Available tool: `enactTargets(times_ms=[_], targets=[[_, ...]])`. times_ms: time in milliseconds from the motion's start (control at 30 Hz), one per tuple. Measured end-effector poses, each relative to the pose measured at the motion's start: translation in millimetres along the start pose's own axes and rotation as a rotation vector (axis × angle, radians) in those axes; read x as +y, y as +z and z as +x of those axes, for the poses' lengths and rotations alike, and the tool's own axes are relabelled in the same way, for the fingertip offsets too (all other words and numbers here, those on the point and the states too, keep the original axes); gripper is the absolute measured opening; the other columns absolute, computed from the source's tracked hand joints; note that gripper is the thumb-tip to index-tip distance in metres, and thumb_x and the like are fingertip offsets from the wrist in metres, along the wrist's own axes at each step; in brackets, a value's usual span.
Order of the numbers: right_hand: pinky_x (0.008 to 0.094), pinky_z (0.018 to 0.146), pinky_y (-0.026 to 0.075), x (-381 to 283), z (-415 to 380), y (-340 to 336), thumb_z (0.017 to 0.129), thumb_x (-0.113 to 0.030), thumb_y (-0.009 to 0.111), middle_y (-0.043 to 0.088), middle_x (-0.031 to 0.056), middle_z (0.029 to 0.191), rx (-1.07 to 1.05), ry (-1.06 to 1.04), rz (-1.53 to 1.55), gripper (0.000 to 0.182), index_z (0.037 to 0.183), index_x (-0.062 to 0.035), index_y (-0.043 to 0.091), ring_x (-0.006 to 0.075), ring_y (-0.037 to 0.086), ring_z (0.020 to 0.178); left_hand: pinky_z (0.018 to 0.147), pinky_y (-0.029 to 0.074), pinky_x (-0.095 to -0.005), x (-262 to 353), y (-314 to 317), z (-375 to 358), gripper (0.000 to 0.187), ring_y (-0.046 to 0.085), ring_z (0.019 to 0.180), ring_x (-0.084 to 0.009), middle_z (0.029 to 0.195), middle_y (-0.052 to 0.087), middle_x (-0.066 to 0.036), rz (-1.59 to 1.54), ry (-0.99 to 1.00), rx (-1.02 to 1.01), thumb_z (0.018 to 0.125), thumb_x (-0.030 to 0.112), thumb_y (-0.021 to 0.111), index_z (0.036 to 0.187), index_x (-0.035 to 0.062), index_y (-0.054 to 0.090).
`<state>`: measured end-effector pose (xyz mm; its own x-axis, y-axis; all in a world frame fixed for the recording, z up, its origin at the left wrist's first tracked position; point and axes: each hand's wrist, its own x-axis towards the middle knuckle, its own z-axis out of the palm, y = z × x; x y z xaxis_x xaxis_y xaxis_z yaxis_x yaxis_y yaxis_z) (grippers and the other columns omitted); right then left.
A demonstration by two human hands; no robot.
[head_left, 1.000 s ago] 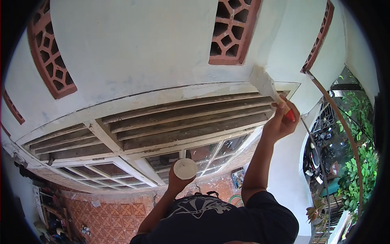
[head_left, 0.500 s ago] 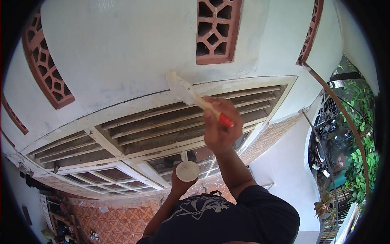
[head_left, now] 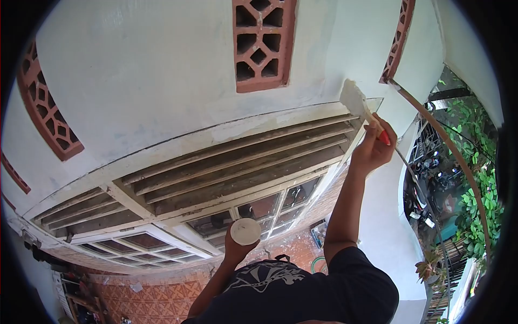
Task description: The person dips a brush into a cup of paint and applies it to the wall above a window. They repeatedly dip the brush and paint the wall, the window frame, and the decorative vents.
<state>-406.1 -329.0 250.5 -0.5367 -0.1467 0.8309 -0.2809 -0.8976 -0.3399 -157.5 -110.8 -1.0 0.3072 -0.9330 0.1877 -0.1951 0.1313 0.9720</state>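
Note:
My right hand [head_left: 373, 148] is closed around the handle of a scraper [head_left: 367, 112], whose handle ends in red. The scraper's broad, pale-coated blade lies at the white wall [head_left: 162, 70], just above the right corner of the window frame [head_left: 226, 128]. Whether the whole blade edge touches the wall I cannot tell. Lower down, my left hand [head_left: 236, 249] holds a round white container [head_left: 245, 231], its pale inside facing up toward the camera. Slatted vents [head_left: 243, 156] fill the upper part of the frame.
Reddish-brown vent blocks [head_left: 263, 46] are set in the wall. A brown pole [head_left: 450, 137] slants down at the right, near green plants [head_left: 475, 216]. Below are paned windows [head_left: 143, 241] and an orange tiled floor [head_left: 156, 297].
My right hand has moved right with the scraper, from above the middle of the slats to the frame's right corner. The view has shifted slightly. My left hand still holds the container.

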Motion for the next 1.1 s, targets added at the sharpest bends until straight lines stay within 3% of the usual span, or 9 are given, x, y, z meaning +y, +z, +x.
enactTargets(times_ms=[167, 267, 367, 467, 667, 767, 867, 967, 1100], targets=[[0.0332, 0.081, 0.055, -19.9, -23.3, 27.4, 0.087, 0.005, 0.064, 0.068, 0.0206, 0.1, -0.276, -0.332, -0.082, 0.019, 0.105, 0.0041, 0.059, 0.0268, 0.068, 0.093, 0.093, 0.05, -0.0374, -9.3, 11.1, 5.5, 0.081, 0.06, 0.107, -0.0256, 0.116, 0.059, -0.014, 0.009, 0.031, -0.041, 0.06, 0.015, 0.091, 0.126, 0.0028, 0.046], [0.0332, 0.07, 0.056, -47.3, -42.3, 43.2, 0.081, 0.006, 0.067, 0.069, 0.0195, 0.095, -0.29, -0.348, 0.002, 0.019, 0.098, 0.0011, 0.061, 0.0319, 0.07, 0.083, 0.093, 0.049, -0.0376, -15.8, 16.3, 7.8, 0.083, 0.06, 0.108, -0.0258, 0.117, 0.059, -0.014, 0.017, 0.003, -0.041, 0.059, 0.015, 0.091, 0.127, 0.0023, 0.045], [0.0329, 0.069, 0.056, -63.1, -54.6, 44.4, 0.082, 0.006, 0.066, 0.069, 0.021, 0.095, -0.34, -0.237, 0.138, 0.02, 0.101, 0.0012, 0.06, 0.0305, 0.07, 0.083, 0.093, 0.049, -0.0379, -21.1, 20.5, 10.0, 0.085, 0.06, 0.109, -0.0257, 0.117, 0.059, -0.015, 0.035, 0.012, -0.037, 0.059, 0.015, 0.091, 0.128, 0.0021, 0.044], [0.0301, 0.072, 0.055, -63.5, -59.6, 43.4, 0.087, 0.005, 0.064, 0.068, 0.0219, 0.098, -0.313, 0.033, 0.419, 0.021, 0.107, 0.0028, 0.056, 0.025, 0.068, 0.086, 0.093, 0.049, -0.0381, -7.9, 26.6, 10.9, 0.085, 0.06, 0.109, -0.0254, 0.118, 0.059, -0.015, -0.001, -0.01, -0.024, 0.059, 0.015, 0.091, 0.129, 0.0021, 0.044], [0.0251, 0.072, 0.055, -14.6, -30.1, 27.8, 0.091, 0.001, 0.062, 0.067, 0.0188, 0.103, -0.19, 0.317, 0.398, 0.021, 0.11, 0.0016, 0.055, 0.0176, 0.067, 0.087, 0.093, 0.049, -0.0385, -4.8, 33.7, 9.9, 0.084, 0.06, 0.109, -0.0255, 0.117, 0.059, -0.015, 0.005, -0.022, -0.003, 0.059, 0.015, 0.092, 0.128, 0.0023, 0.045], [0.0276, 0.078, 0.055, 15.1, -4.9, 5.4, 0.091, 0.0, 0.063, 0.067, 0.0198, 0.104, -0.148, 0.161, 0.191, 0.022, 0.111, 0.0019, 0.055, 0.0191, 0.067, 0.087, 0.093, 0.049, -0.0385, -14.8, 35.7, 11.0, 0.084, 0.06, 0.108, -0.0261, 0.116, 0.059, -0.015, 0.041, -0.027, -0.005, 0.059, 0.016, 0.092, 0.127, 0.0023, 0.045], [0.0293, 0.079, 0.055, 18.9, 11.1, -11.5, 0.091, 0.0, 0.063, 0.067, 0.0199, 0.104, -0.12, 0.172, 0.118, 0.023, 0.112, 0.0027, 0.054, 0.0215, 0.067, 0.09, 0.093, 0.049, -0.0387, -17.6, 38.8, 11.1, 0.084, 0.06, 0.108, -0.0265, 0.115, 0.059, -0.015, 0.023, -0.016, -0.004, 0.059, 0.017, 0.092, 0.127, 0.0023, 0.045], [0.0315, 0.078, 0.056, 25.5, 10.2, -11.2, 0.089, 0.002, 0.063, 0.067, 0.0197, 0.1, 0.012, -0.03, 0.005, 0.019, 0.108, 0.0031, 0.057, 0.0249, 0.068, 0.092, 0.093, 0.049, -0.0391, -21.0, 42.6, 10.4, 0.083, 0.06, 0.108, -0.0266, 0.115, 0.059, -0.014, 0.014, -0.013, 0.003, 0.059, 0.017, 0.091, 0.127, 0.0024, 0.045], [0.0331, 0.077, 0.055, 9.8, -10.9, 5.7, 0.083, 0.007, 0.067, 0.068, 0.0225, 0.098, -0.323, -0.378, -0.114, 0.02, 0.102, 0.0025, 0.059, 0.0307, 0.068, 0.089, 0.093, 0.049, -0.0393, -14.9, 46.8, 8.8, 0.084, 0.06, 0.108, -0.0266, 0.116, 0.059, -0.014, 0.042, -0.012, 0.014, 0.059, 0.018, 0.092, 0.127, 0.0023, 0.044]])
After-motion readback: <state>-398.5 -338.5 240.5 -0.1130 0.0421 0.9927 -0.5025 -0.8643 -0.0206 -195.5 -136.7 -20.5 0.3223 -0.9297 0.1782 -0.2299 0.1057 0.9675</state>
